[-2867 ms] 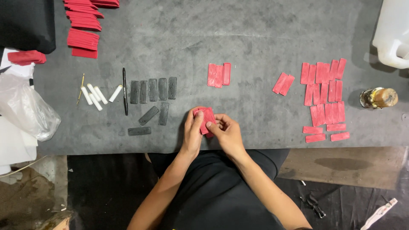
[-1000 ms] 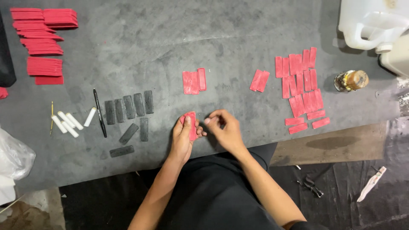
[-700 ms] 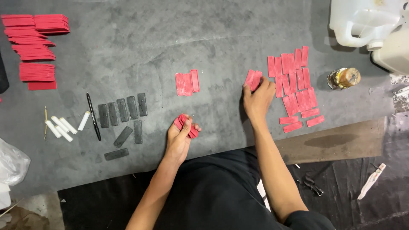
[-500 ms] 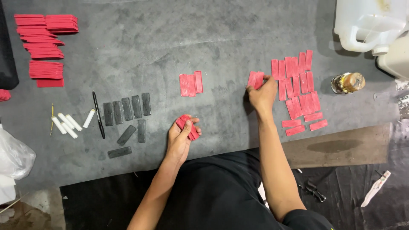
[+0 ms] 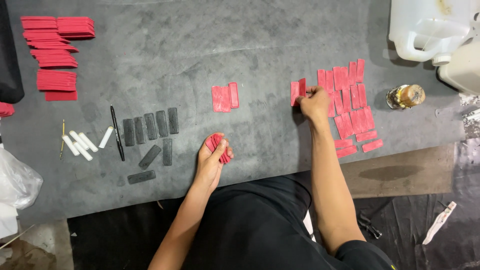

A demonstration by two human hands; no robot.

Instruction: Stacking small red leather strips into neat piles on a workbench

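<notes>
My left hand (image 5: 212, 161) rests near the table's front edge and grips a small bundle of red flat strips (image 5: 217, 146). My right hand (image 5: 315, 102) reaches out to the right, its fingers pinched on a pair of red strips (image 5: 297, 91) lying on the grey mat. Just right of that hand lie several more red strips in rows (image 5: 350, 100). Three red strips (image 5: 224, 97) lie side by side in the middle of the mat.
Several black flat strips (image 5: 151, 135), white short sticks (image 5: 85, 142) and a black pen (image 5: 117, 132) lie at the left. Stacks of red strips (image 5: 52, 55) sit far left. A white jug (image 5: 425, 27) and a small brown jar (image 5: 406, 96) stand at the right.
My right hand left the bundle near my left hand and reached right to the pair of red strips. The left hand kept holding its bundle.
</notes>
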